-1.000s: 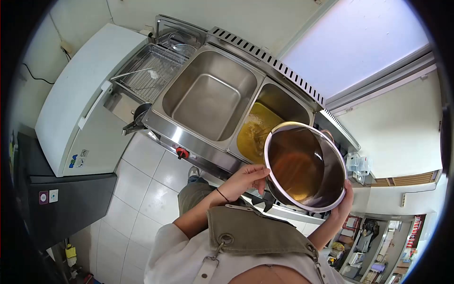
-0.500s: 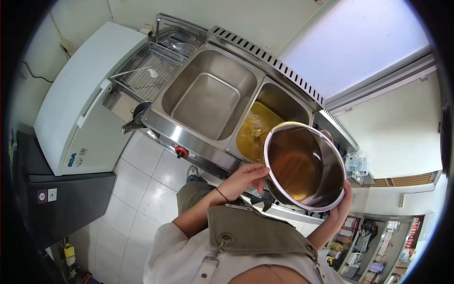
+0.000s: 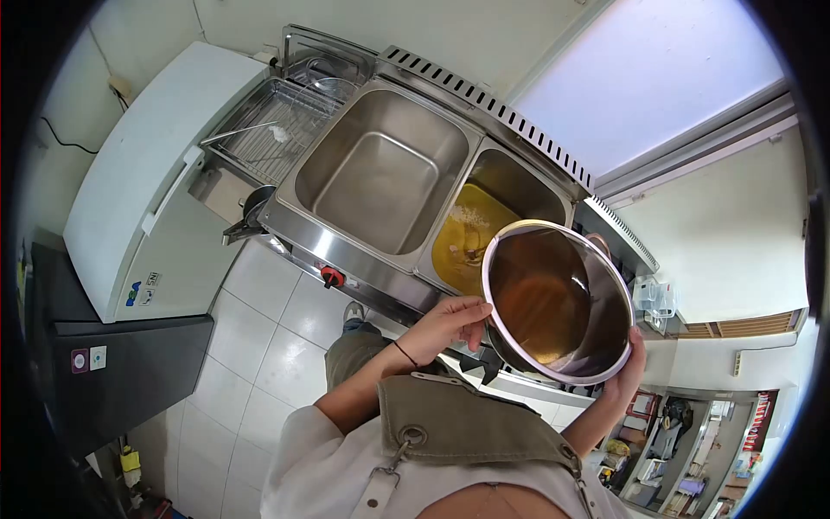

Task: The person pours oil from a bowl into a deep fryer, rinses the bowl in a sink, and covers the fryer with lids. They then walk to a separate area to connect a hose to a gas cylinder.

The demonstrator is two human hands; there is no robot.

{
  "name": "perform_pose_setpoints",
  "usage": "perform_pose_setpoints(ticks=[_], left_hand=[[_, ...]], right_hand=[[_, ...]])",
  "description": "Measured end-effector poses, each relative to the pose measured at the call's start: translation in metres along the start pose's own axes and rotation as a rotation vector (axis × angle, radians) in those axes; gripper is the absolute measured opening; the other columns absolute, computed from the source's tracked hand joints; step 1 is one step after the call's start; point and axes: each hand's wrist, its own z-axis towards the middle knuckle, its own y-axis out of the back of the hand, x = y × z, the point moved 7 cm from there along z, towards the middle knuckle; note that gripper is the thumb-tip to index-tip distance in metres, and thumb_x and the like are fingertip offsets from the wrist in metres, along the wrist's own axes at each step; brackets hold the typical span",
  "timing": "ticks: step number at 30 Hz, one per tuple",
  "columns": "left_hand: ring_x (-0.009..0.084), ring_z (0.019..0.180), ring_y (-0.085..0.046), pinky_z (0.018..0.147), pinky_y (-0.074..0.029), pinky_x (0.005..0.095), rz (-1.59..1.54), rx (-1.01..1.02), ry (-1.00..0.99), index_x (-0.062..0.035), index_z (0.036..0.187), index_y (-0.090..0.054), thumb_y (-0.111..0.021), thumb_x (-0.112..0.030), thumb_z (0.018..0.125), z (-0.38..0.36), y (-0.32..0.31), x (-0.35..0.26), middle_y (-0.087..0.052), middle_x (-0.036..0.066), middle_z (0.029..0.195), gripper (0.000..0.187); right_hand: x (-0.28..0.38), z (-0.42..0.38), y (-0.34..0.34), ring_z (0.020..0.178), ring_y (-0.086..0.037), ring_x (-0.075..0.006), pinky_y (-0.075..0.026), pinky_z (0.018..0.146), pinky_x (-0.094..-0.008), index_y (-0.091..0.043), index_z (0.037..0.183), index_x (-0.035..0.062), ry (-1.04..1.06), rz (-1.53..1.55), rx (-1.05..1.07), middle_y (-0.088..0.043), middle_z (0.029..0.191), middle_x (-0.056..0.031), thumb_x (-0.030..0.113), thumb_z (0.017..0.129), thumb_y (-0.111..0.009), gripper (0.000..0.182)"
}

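Observation:
A round steel pot point(image 3: 609, 303) with amber liquid point(image 3: 540, 320) inside is tilted toward the right basin of a steel fryer. My left hand point(image 3: 450, 324) grips the pot's rim on its left side, thumb on top. On the lower right, my right hand point(image 3: 629, 363) holds the pot's side. Yellow oil point(image 3: 462, 238) with pale foam covers the bottom of the right basin point(image 3: 519, 177), partly hidden by the pot. Left of it, the larger basin point(image 3: 380, 173) shows bare metal.
A wire rack point(image 3: 272, 143) with a long-handled tool stands left of the basins. Beyond it is a white freezer point(image 3: 164, 147). A red knob point(image 3: 331, 277) sits on the fryer's front. Shelves with goods point(image 3: 683, 450) are at the lower right.
The stream and ripples by the pot's edge look smaller, and the pale foam in the basin has shifted. Both hands keep their hold, with the pot nearly still.

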Motion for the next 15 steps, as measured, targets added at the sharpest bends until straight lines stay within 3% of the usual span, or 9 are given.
perform_pose_setpoints(ticks=[4, 15], left_hand=[[0.0056, 0.056, -0.05, 0.055, -0.04, 0.0192, 0.01, 0.051, 0.006, -0.0074, 0.089, -0.057, -0.049, -0.029, 0.092, -0.001, -0.0003, 0.0007, -0.052, -0.003, 0.063, 0.023], [0.0057, 0.054, -0.05, 0.053, -0.041, 0.0198, -0.007, 0.031, 0.005, -0.0061, 0.09, -0.058, -0.049, -0.028, 0.092, -0.0011, 0.0003, 0.0027, -0.052, -0.002, 0.061, 0.023]], right_hand=[[-0.0008, -0.0017, -0.0002, 0.084, -0.061, -0.0187, -0.049, 0.076, -0.0297, -0.057, 0.101, -0.0032, -0.003, -0.002, -0.001, -0.063, 0.095, -0.0115, 0.018, 0.084, -0.056, 0.027], [-0.0045, -0.0008, 0.0062, 0.083, -0.062, -0.0186, -0.05, 0.076, -0.0302, -0.058, 0.099, -0.0017, -0.002, 0.026, -0.004, -0.063, 0.094, -0.0113, 0.018, 0.084, -0.057, 0.024]])
